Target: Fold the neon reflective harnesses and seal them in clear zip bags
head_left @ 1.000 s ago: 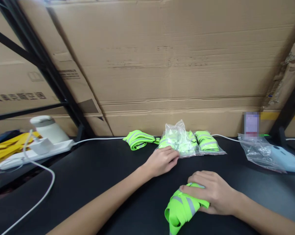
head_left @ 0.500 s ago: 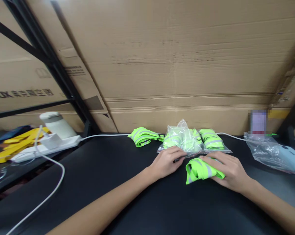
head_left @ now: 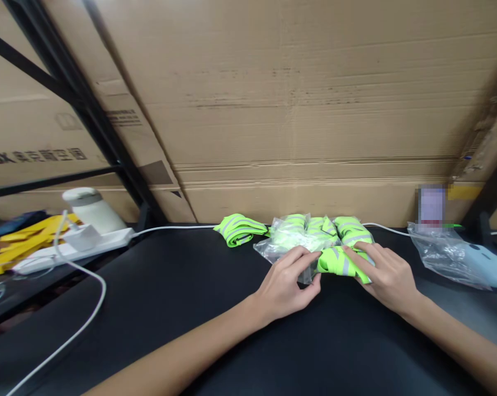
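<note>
My right hand (head_left: 386,275) is closed around a rolled lime-green reflective strap (head_left: 337,262) with grey stripes, held just above the black table. Beside its left end, my left hand (head_left: 287,286) pinches a clear plastic bag (head_left: 268,252) between thumb and fingers. The strap's left end meets the bag at my left fingertips; whether it is inside the bag I cannot tell. Behind both hands lie several more green rolls in a row, one of them a bagged roll (head_left: 351,230) at the right. A loose green roll (head_left: 240,229) rests further left.
On the left are a white power strip (head_left: 120,237) with its cable, a pale bottle (head_left: 95,212) and yellow strips (head_left: 33,242). To the right lie another plastic bag (head_left: 442,256) and a light-blue object (head_left: 487,267). A cardboard wall (head_left: 293,121) stands behind the table (head_left: 157,291).
My right hand has moved the green roll away from me, up to the bags. The plastic bag has been drawn toward me and left, and my left fingers now grip its edge.
</note>
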The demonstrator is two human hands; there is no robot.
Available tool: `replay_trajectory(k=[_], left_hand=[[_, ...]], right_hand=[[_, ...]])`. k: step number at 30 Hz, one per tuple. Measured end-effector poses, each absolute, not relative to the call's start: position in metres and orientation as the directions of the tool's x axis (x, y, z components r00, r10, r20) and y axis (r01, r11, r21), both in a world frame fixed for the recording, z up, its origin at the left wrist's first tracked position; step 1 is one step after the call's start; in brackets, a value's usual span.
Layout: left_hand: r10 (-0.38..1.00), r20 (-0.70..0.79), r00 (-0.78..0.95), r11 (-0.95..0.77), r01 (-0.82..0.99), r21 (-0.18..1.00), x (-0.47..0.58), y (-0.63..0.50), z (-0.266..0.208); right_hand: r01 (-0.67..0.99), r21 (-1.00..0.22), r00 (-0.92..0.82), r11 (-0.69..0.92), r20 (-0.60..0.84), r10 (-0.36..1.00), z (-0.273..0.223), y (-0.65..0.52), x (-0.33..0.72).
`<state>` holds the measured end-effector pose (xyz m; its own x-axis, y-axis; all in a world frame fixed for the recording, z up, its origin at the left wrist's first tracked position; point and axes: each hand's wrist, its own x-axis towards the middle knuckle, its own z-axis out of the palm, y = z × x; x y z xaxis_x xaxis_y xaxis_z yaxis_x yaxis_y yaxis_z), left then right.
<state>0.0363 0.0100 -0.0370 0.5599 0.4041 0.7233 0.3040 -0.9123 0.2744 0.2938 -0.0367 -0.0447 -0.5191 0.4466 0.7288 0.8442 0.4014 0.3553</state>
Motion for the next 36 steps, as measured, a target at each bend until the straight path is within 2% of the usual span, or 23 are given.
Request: replay_trajectory(k=[4,10,15,21,25,28,30,33,36], left_hand=[[0.453,0.705,0.547,-0.892,0.293,0.346,0.039,0.003,-0.036],[0.488,0.653,0.579,-0.873,0.335,0.355,0.036,0.005,-0.037],[0.413,0.554,0.723,-0.911,0.323,0.257,0.029,0.01,-0.035],[0.285,0.538,0.793,-0.949,0.311,0.043,0.02,0.018,-0.024],[0.237,0.64,0.731,-0.964,0.259,0.061,0.019,0.025,-0.024],[0.308,0.649,0.696,-0.949,0.276,0.154,0.023,0.027,-0.026],[0.423,0.602,0.677,-0.9,0.388,0.197,0.027,0.027,-0.026],[0.57,0.525,0.632,-0.807,0.553,0.209,0.03,0.029,-0.027],[0.611,0.435,0.662,-0.786,0.571,0.235,0.03,0.029,-0.027]], right_hand=[[0.845,0.338,-0.518,0.414,0.711,0.476,-0.048,-0.037,0.292],[0.856,0.32,-0.502,0.407,0.704,0.503,-0.05,-0.036,0.289],[0.861,0.33,-0.499,0.387,0.693,0.521,-0.051,-0.037,0.288],[0.867,0.32,-0.491,0.382,0.674,0.551,-0.05,-0.039,0.286],[0.852,0.333,-0.513,0.403,0.681,0.523,-0.05,-0.04,0.281],[0.835,0.346,-0.537,0.427,0.682,0.497,-0.049,-0.042,0.277],[0.81,0.365,-0.57,0.458,0.672,0.473,-0.048,-0.043,0.274],[0.786,0.381,-0.599,0.486,0.665,0.447,-0.046,-0.044,0.27],[0.787,0.378,-0.596,0.488,0.671,0.441,-0.045,-0.044,0.268]])
